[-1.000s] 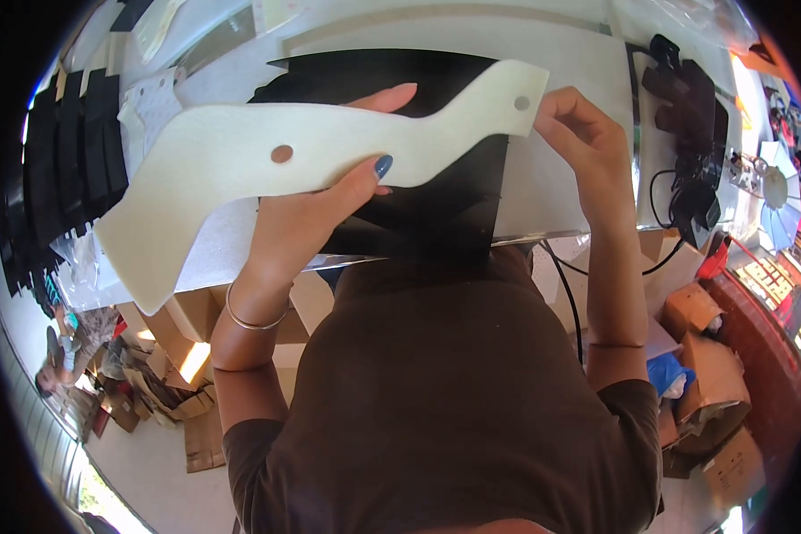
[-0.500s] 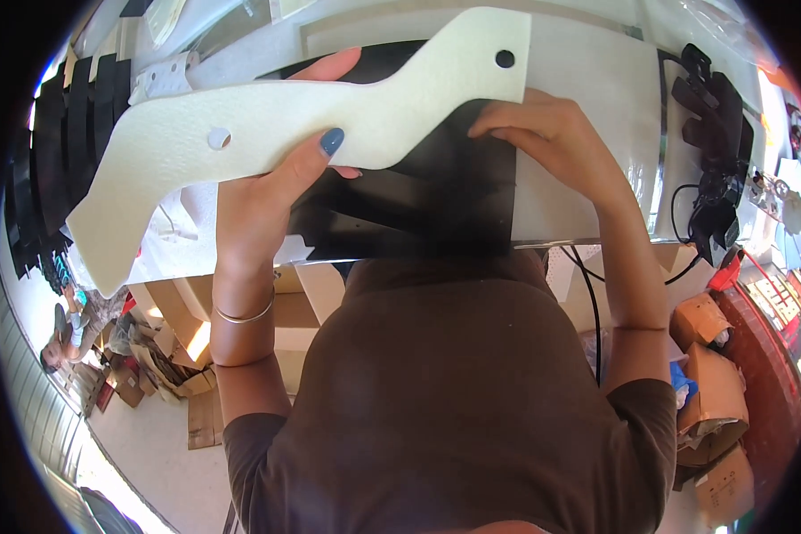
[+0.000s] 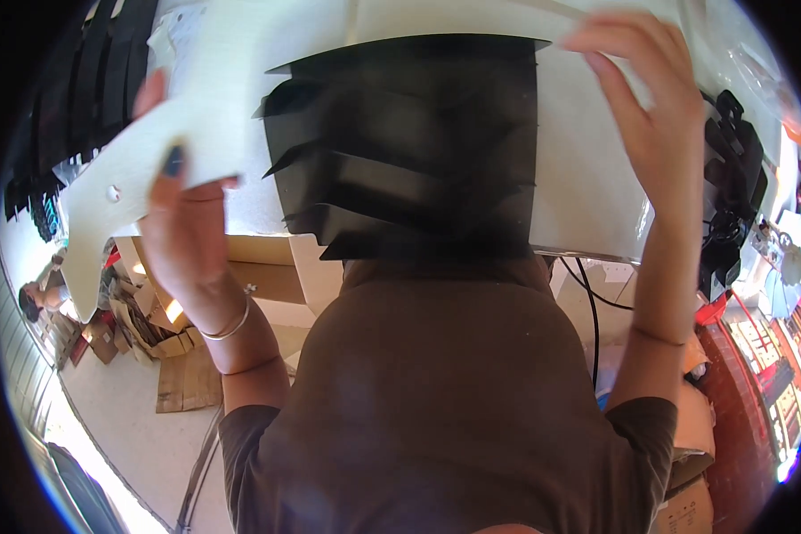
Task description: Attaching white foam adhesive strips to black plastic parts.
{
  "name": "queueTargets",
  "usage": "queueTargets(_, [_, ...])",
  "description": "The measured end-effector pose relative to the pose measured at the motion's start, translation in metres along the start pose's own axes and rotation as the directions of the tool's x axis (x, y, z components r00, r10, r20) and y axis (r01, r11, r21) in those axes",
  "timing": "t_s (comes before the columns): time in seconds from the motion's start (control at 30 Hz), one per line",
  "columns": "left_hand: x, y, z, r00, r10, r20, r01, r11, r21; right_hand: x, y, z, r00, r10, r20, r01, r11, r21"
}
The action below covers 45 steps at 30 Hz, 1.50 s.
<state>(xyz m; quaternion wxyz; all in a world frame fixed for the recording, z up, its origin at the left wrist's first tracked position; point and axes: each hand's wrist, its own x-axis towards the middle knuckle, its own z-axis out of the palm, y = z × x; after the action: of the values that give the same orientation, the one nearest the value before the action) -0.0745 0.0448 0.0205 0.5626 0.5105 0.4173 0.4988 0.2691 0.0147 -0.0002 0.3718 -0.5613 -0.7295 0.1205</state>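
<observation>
My left hand (image 3: pixel 190 227) is closed on a wavy off-white panel (image 3: pixel 218 84), its thumb across the front face and its other fingers partly behind. The panel is tilted, with one end low at the left and the upper part running off the top edge; a small round hole shows near its lower end. My right hand (image 3: pixel 654 98) is raised over the right side of the table, slightly blurred, thumb and fingers apart, with nothing visible in it. Between my hands lies a pile of thin black sheets (image 3: pixel 418 142), their left ends curved and pointed.
Black strips (image 3: pixel 89 89) hang in a row at the far left of the white table (image 3: pixel 587 178). Black parts (image 3: pixel 734 187) are heaped at its right. Open cardboard boxes (image 3: pixel 271 280) stand under the table, and black cables (image 3: pixel 594 311) hang at the right. Another person (image 3: pixel 44 298) is at the far left.
The panel has swung left and up in my left hand, uncovering the black sheets. My right hand has moved up and to the right, off the sheets.
</observation>
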Motion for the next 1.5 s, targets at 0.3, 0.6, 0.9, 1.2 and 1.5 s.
queueTargets(0.3, [-0.042,0.025,-0.022,0.986,0.141,-0.093,-0.15,0.984,-0.094,0.088,-0.038,0.06,0.136,-0.656,0.743,0.938,0.327,0.117])
queueTargets(0.6, [-0.048,0.036,-0.031,0.95,0.194,-0.245,-0.217,0.973,-0.074,0.032,-0.074,0.021,0.546,-0.642,0.539,0.819,0.544,-0.182])
queueTargets(0.9, [-0.026,0.003,0.035,0.998,0.036,0.05,-0.038,0.999,0.027,-0.038,-0.084,0.077,0.783,-0.264,0.564,0.444,0.872,-0.208])
queueTargets(1.2, [-0.005,-0.016,0.085,0.958,-0.18,0.225,0.159,0.982,0.105,-0.021,0.005,0.005,0.83,0.473,0.294,-0.556,0.666,0.498])
queueTargets(1.5, [0.014,-0.027,0.105,0.926,-0.233,0.296,0.146,0.947,0.287,-0.023,0.042,0.012,0.772,0.503,0.39,-0.636,0.607,0.477])
